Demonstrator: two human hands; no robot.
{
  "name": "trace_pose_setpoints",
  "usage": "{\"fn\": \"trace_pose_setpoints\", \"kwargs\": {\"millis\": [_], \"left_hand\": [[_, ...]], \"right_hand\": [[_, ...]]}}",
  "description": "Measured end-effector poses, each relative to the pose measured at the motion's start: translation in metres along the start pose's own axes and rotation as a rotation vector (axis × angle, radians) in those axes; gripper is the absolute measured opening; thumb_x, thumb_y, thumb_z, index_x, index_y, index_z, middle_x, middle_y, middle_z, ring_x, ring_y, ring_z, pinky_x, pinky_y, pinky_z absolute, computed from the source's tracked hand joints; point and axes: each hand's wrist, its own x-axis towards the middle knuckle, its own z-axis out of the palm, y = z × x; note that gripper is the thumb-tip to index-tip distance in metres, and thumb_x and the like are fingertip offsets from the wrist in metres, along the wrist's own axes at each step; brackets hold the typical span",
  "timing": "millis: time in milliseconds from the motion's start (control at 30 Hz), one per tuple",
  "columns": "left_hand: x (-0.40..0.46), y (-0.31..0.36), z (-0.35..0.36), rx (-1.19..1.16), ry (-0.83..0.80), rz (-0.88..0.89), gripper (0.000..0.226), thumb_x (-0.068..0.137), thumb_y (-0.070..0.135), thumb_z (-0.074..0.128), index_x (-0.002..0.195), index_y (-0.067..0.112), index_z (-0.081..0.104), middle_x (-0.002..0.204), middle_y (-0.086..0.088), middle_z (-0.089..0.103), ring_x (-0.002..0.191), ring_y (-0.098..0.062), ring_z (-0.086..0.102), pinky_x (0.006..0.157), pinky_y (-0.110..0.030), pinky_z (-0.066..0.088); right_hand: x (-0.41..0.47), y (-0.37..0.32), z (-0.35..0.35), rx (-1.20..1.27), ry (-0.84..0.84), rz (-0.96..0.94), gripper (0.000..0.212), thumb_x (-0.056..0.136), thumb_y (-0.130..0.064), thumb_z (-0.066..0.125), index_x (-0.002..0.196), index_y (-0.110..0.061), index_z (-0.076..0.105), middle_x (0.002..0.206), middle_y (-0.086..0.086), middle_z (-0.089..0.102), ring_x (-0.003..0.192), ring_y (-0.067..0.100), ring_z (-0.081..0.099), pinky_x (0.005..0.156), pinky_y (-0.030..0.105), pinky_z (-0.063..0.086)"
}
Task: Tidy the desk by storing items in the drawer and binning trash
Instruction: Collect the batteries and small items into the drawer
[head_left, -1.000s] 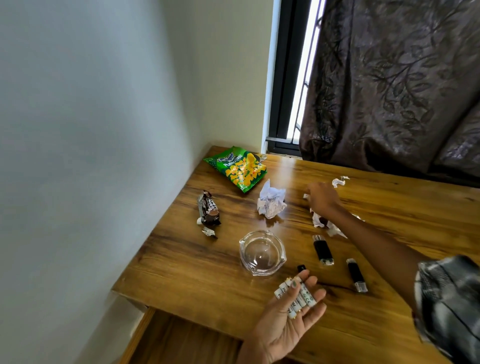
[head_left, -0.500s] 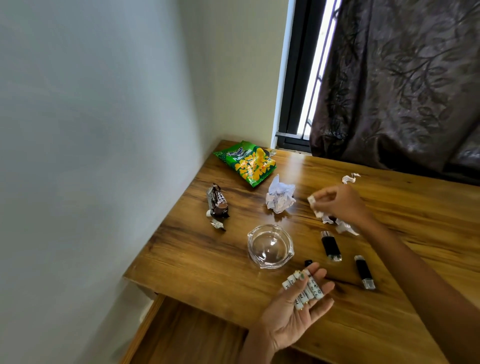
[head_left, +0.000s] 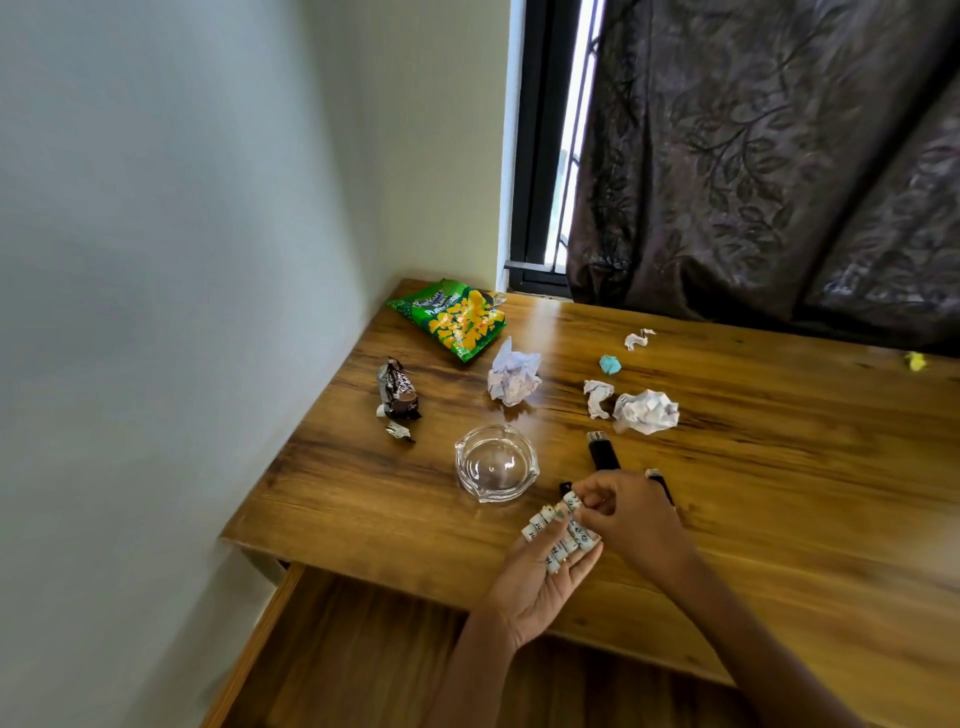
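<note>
My left hand (head_left: 540, 582) lies palm up over the desk's front edge, fingers straight, carrying several small white batteries (head_left: 558, 535). My right hand (head_left: 631, 514) has its fingers curled and pinches one of those batteries at my left fingertips. Behind the hands lie a black lighter (head_left: 601, 451) and a second one (head_left: 660, 480), mostly hidden by my right hand. A glass ashtray (head_left: 496, 462) stands just left of them. The open drawer (head_left: 363, 649) shows below the desk edge.
Trash on the wooden desk (head_left: 779, 493): a green snack bag (head_left: 457, 322), a brown wrapper (head_left: 399, 392), crumpled papers (head_left: 514, 374) (head_left: 647, 410), small scraps (head_left: 597, 397) (head_left: 639, 339), a blue ball (head_left: 609, 365), a yellow scrap (head_left: 915, 361). Wall left, curtain behind.
My right hand left the crumpled papers and came back to my left hand with a white battery. The papers it covered are now in view.
</note>
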Motion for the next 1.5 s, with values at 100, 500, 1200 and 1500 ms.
{"fn": "trace_pose_setpoints", "kwargs": {"millis": [100,500,1200,1500], "left_hand": [[-0.004,0.000,0.003,0.047,0.027,0.014,0.032,0.084,0.006,0.060,0.114,-0.003,0.056,0.111,-0.020,0.067,0.104,-0.029,0.066,0.086,-0.040,0.055],[-0.002,0.053,0.021,0.433,0.426,0.156,0.025,0.082,0.002,0.066,0.103,0.004,0.053,0.099,-0.019,0.061,0.096,-0.032,0.065,0.077,-0.038,0.058],[0.035,0.091,0.035,0.099,0.474,0.113,0.032,0.094,0.006,0.045,0.124,-0.003,0.051,0.127,-0.019,0.054,0.117,-0.026,0.053,0.106,-0.036,0.038],[0.042,0.085,0.046,0.041,0.549,0.168,0.020,0.090,0.016,0.050,0.082,0.002,0.061,0.120,-0.018,0.060,0.101,-0.025,0.059,0.092,-0.035,0.046]], "right_hand": [[-0.005,0.000,-0.003,-0.009,-0.020,-0.031,0.027,0.082,-0.011,0.067,0.109,-0.016,0.067,0.091,-0.004,0.065,0.082,0.005,0.060,0.071,0.015,0.049],[0.009,-0.025,0.003,0.267,-0.145,-0.046,0.045,0.083,-0.010,0.066,0.125,-0.019,0.053,0.114,-0.005,0.060,0.093,0.006,0.059,0.065,0.013,0.048],[0.086,-0.045,0.049,-0.029,-0.133,-0.100,0.031,0.078,0.005,0.053,0.100,-0.008,0.070,0.103,0.011,0.068,0.094,0.022,0.062,0.082,0.037,0.052],[0.086,-0.043,0.039,0.036,-0.158,-0.125,0.030,0.081,0.002,0.057,0.106,-0.008,0.070,0.103,0.010,0.069,0.085,0.007,0.055,0.072,0.025,0.046]]}}
